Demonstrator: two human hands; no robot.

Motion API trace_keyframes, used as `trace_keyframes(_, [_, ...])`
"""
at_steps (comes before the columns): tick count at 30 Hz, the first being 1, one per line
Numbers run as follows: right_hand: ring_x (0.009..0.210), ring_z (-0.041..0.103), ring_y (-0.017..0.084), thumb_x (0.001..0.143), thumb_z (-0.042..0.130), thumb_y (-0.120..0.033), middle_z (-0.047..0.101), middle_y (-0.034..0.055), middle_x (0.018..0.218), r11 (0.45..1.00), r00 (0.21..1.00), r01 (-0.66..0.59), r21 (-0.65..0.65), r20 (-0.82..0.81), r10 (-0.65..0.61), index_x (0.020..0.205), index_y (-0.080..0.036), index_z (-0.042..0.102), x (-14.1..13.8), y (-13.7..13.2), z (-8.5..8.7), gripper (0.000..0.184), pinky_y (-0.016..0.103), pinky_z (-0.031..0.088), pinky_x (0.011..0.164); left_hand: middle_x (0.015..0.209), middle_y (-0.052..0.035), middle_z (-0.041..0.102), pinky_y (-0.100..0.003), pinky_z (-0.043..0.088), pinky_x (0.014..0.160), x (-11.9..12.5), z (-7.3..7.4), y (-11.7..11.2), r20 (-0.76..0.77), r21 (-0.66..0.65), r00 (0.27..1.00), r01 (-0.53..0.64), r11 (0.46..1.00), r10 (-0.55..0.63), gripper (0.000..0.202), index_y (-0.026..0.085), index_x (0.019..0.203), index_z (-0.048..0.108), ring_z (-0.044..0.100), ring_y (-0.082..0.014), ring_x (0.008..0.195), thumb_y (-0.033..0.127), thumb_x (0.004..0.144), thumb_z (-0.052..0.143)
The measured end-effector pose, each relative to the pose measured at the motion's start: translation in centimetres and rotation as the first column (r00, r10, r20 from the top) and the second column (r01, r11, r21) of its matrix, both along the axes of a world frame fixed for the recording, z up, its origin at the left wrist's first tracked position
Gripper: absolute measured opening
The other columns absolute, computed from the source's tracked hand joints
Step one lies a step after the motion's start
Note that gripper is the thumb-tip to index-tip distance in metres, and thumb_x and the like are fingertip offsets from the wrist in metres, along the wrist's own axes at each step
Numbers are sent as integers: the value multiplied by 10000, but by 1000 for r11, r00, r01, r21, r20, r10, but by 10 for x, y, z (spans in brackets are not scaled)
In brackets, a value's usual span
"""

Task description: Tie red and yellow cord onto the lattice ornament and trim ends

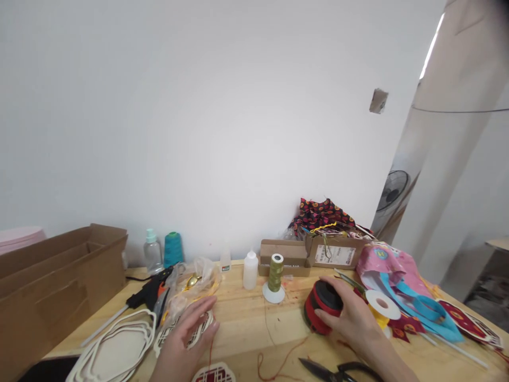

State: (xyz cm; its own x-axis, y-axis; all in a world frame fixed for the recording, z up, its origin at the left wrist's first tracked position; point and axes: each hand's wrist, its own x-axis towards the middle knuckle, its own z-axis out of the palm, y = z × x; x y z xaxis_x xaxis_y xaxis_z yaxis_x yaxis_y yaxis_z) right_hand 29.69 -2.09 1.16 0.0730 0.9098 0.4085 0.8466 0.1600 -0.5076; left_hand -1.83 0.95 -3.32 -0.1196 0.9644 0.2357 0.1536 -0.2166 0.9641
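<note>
My right hand (353, 323) grips a round red spool with a black top (324, 307), thumb and fingers on opposite sides, on the wooden table. My left hand (186, 339) is open, with its thumb apart from the fingers. It is over a cream lattice-cut piece (201, 329) and partly hides it. A red thread runs down beside the left thumb to a second lattice piece with a red backing (214, 374) at the lower edge. More loose red thread (274, 371) curls on the table between my hands. Black-handled scissors (330, 371) lie below the spool.
At left are cream frames (115, 345), a black glue gun (147, 292) and a long cardboard box (67, 286). A white squeeze bottle (250, 270) and an olive thread cone (275, 276) stand centre back. On the right are a ribbon spool (392, 307) and pink cloth (387, 262).
</note>
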Motion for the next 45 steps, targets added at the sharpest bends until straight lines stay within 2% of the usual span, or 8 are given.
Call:
trace_keyframes(8, [968, 565, 239, 663, 624, -322, 589, 63, 1070, 984, 951, -125, 130, -267, 156, 1127, -226, 437, -24, -27, 76, 510, 387, 464, 830, 714, -53, 707, -312, 480, 704, 36, 56, -16, -64, -106, 944, 318, 942, -325, 274, 197, 865, 687, 628, -210, 722, 376, 683, 588])
trace_keyframes(11, [943, 575, 224, 633, 656, -300, 594, 48, 1064, 971, 936, -146, 189, -291, 197, 1114, -234, 460, -44, -29, 96, 525, 350, 480, 803, 749, -35, 691, -238, 454, 584, 78, 68, -22, 139, -148, 812, 583, 799, -567, 470, 171, 1062, 583, 614, -146, 645, 338, 630, 662])
trace_keyframes(15, [996, 540, 217, 617, 666, -241, 566, 36, 1115, 962, 949, -173, 213, -224, 221, 1124, -245, 463, -49, -27, 106, 546, 363, 423, 883, 533, -26, 631, -210, 404, 428, 109, 72, -19, 279, -234, 688, 725, 648, -670, 412, 104, 715, 653, 556, -104, 421, 490, 570, 649])
trace_keyframes(25, [964, 559, 314, 422, 781, -440, 588, 97, 1082, 828, 645, -561, -18, -637, 423, 1014, -236, 552, 13, -38, 78, 667, 399, 446, 818, 567, 0, 660, -149, 378, 439, 43, 92, 10, 225, -242, 843, 534, 810, -488, 277, 132, 698, 673, 532, -44, 422, 398, 620, 664])
trace_keyframes(30, [978, 559, 312, 515, 610, -655, 546, 115, 1155, 935, 489, -129, 331, -798, 351, 1109, -288, 482, 10, -33, 71, 710, 411, 470, 772, 515, -12, 654, -162, 354, 399, 38, 86, 9, 181, -263, 832, 554, 790, -524, 289, 117, 609, 672, 533, -65, 396, 406, 620, 659])
trace_keyframes(34, [953, 563, 266, 621, 657, -358, 589, 85, 1049, 933, 667, 115, 341, -723, 182, 1140, -249, 449, 15, -19, 84, 569, 406, 444, 823, 484, -36, 655, -179, 353, 390, 31, 81, 2, 142, -306, 772, 630, 714, -620, 303, 104, 533, 661, 555, -96, 392, 394, 619, 662])
trace_keyframes(38, [925, 562, 262, 609, 632, -292, 590, 117, 1022, 993, 982, 49, 105, -187, -28, 1082, -144, 480, 33, 4, 67, 518, 407, 439, 823, 500, -25, 660, -155, 302, 363, 20, 85, 4, 157, -305, 738, 668, 679, -656, 248, 111, 608, 665, 504, -59, 358, 358, 629, 669])
trace_keyframes(45, [889, 587, 293, 494, 631, -112, 647, 91, 951, 1000, 999, -2, -7, -41, 2, 967, -172, 594, 29, 32, 18, 478, 436, 442, 791, 428, 67, 512, -176, 68, 324, 15, 106, 9, 258, -197, 721, 690, 696, -643, 313, 142, 684, 628, 212, 7, 284, 454, 653, 621])
